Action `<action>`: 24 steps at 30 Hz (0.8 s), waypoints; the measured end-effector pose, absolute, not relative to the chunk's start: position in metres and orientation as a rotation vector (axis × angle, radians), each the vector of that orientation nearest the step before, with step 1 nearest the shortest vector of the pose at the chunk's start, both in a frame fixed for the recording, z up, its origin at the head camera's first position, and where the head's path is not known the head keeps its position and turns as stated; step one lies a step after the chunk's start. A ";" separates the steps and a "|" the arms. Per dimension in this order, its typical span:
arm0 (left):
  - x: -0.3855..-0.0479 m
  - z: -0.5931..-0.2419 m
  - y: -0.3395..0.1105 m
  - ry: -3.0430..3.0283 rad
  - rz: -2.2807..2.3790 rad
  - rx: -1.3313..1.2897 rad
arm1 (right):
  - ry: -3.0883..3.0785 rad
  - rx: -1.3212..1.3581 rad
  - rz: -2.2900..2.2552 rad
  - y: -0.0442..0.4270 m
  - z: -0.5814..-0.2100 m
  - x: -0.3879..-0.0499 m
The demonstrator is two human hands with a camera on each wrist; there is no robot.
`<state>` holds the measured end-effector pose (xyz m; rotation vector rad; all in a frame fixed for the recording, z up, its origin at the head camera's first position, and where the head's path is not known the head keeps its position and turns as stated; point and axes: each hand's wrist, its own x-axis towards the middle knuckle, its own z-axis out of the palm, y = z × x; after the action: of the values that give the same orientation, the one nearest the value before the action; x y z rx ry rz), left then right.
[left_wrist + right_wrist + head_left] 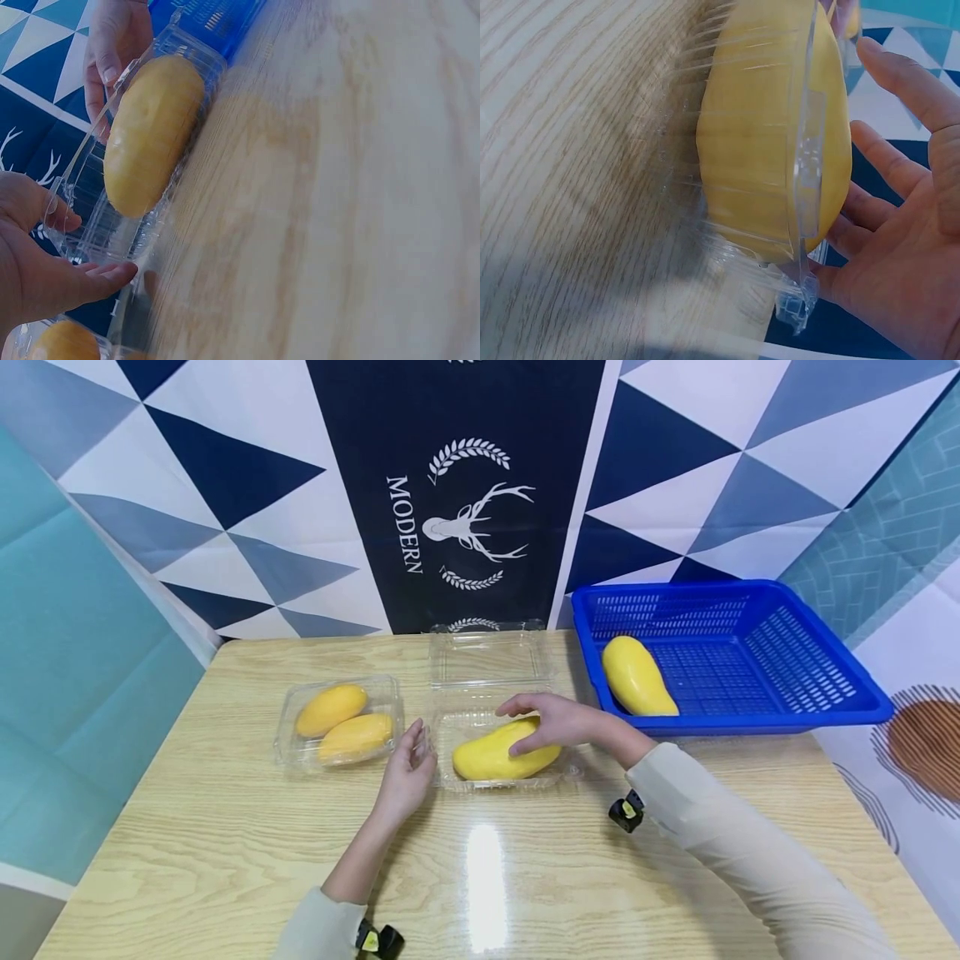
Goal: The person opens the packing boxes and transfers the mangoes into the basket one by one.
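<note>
Left hand [45,274] reaches a clear ribbed plastic container's [142,244] near end, thumb and finger apart | one large oblong yellow mango [154,135] lies inside | right hand [116,45] is beside the far end | blue slotted plastic basket [217,22] shows beyond | pale wood-grain tabletop [322,187] fills the right

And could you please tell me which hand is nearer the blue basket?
Right. The right hand is just left of the blue basket; the left hand is farther left, by the open container.

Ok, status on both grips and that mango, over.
Left grip at the open container. Right grip over the mango inside it. Nothing visibly in the way.
</note>
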<state>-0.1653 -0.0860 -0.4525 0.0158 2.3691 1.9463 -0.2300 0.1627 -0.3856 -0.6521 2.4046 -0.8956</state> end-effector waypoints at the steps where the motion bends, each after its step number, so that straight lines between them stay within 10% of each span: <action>1: -0.165 -0.452 -0.086 2.371 1.946 0.016 | 2.404 -0.658 -0.895 0.162 -0.386 -0.230; 24: -0.165 -0.452 -0.086 2.384 1.939 0.023 | 2.407 -0.668 -0.752 0.154 -0.393 -0.232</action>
<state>-0.1647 -0.0855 -0.4516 0.0230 2.3841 1.9394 -0.2318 0.1540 -0.3927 -0.6684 2.4070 -0.7515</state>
